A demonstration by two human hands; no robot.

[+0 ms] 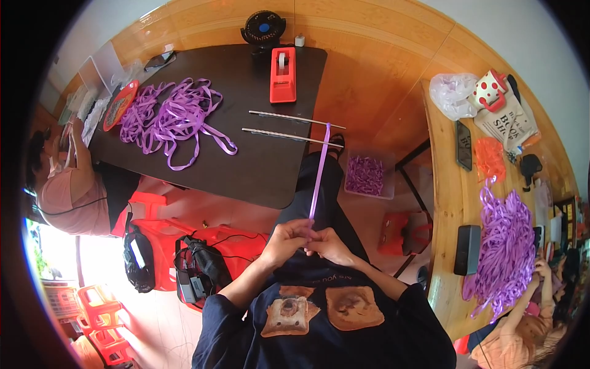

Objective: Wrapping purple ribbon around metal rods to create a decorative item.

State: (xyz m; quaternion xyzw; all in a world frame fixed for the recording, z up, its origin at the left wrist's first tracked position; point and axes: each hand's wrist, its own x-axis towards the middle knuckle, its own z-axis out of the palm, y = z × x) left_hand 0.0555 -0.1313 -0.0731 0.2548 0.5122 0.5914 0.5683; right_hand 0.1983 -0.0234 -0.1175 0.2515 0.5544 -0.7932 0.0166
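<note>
A purple ribbon [319, 175] runs from my two hands up to a pair of thin metal rods [289, 136], which jut out past the right edge of the dark table. Its upper end meets the rods near their tips. My left hand [287, 240] is closed on the ribbon's lower end. Close beside it, my right hand [329, 245] pinches at the same end, fingertips together. Both hands are in front of my dark shirt. Just where the ribbon ends between the fingers is hidden.
The dark table [246, 178] holds a purple ribbon heap [178, 120], a red tape dispenser [283, 80] and a black fan [263, 27]. A clear bin [367, 176] of purple pieces stands on the floor. More ribbon [507, 240] lies on the wooden table [448, 215]. People sit at both sides.
</note>
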